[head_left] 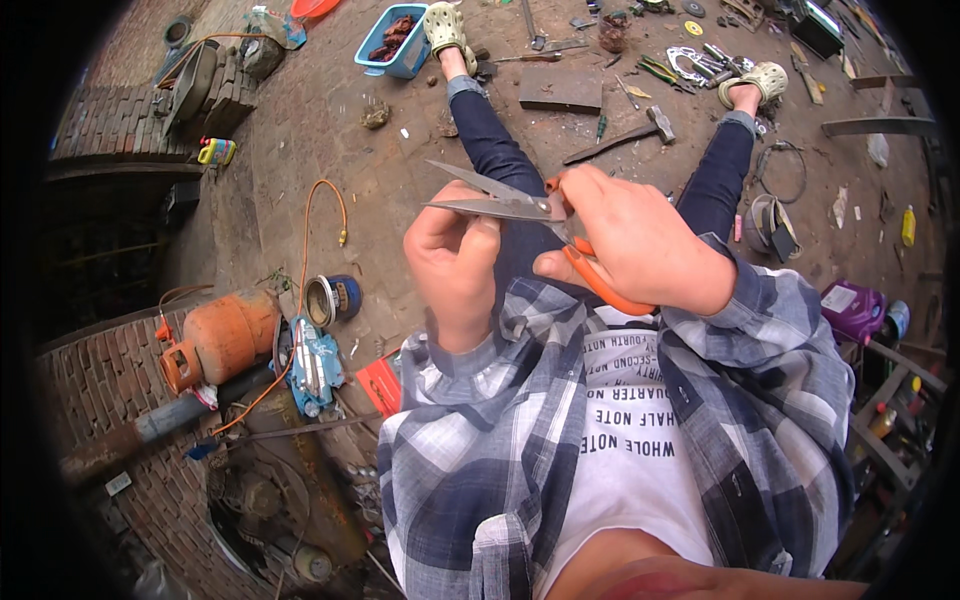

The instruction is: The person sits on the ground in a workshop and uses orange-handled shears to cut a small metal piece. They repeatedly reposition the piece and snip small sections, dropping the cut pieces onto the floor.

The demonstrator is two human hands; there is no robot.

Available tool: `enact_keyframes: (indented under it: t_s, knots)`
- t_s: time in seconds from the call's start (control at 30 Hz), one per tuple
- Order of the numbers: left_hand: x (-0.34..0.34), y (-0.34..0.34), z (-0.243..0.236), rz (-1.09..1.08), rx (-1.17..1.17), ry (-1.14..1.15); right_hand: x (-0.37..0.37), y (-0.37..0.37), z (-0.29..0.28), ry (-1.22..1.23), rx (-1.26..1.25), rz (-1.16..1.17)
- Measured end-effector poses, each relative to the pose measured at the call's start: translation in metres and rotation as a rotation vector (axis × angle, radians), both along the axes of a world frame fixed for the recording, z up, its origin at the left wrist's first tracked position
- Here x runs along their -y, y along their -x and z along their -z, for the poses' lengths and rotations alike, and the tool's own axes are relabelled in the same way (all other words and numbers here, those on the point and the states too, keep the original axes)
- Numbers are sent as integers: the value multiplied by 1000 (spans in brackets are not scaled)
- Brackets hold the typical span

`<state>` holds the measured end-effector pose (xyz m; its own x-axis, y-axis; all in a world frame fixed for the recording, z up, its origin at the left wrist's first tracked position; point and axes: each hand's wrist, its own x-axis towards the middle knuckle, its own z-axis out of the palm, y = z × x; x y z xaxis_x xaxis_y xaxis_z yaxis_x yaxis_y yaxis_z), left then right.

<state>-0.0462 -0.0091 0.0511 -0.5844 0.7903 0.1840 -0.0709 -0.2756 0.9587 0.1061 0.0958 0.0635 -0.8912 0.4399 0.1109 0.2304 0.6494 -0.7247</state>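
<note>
Scissors: they are lying across the space between the two hands, above the lap; the scissors (500, 208) are pointing their blades to the left, and the blades are standing a little apart.
Right hand: the right hand (640, 235) is gripping the scissors by the orange handles; its fingers are holding firmly around them.
Left hand: the left hand (450, 270) is sitting at the blades; its fingers are resting in a curled shape, and the lower blade is passing close over them. Whether they are pinching this blade, I cannot tell.
Person: the seated person is wearing a checked shirt (470, 450), dark trousers (495, 140) and pale clogs (447, 25), with the legs spreading wide.
Floor between the feet: a hammer (659, 126) is lying near a flat metal block (560, 90); a blue basin (400, 68) is standing beside the left foot, and it is containing reddish-brown pieces.
Left side: an orange gas cylinder (235, 335) is lying tilted, and an orange hose (305, 230) is running near it.
Right side: a purple container (852, 308) is standing near the sleeve.
</note>
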Motion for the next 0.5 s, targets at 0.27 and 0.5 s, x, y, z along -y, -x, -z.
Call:
enact_keyframes:
  t_s: [0.27,0.5]
  knots:
    - [-5,-1,10,-35,-97,31,-7,1,13,-144,-100,123]
    - [-15,0,14,-58,-10,-10,-13,9,17,-45,-11,180]
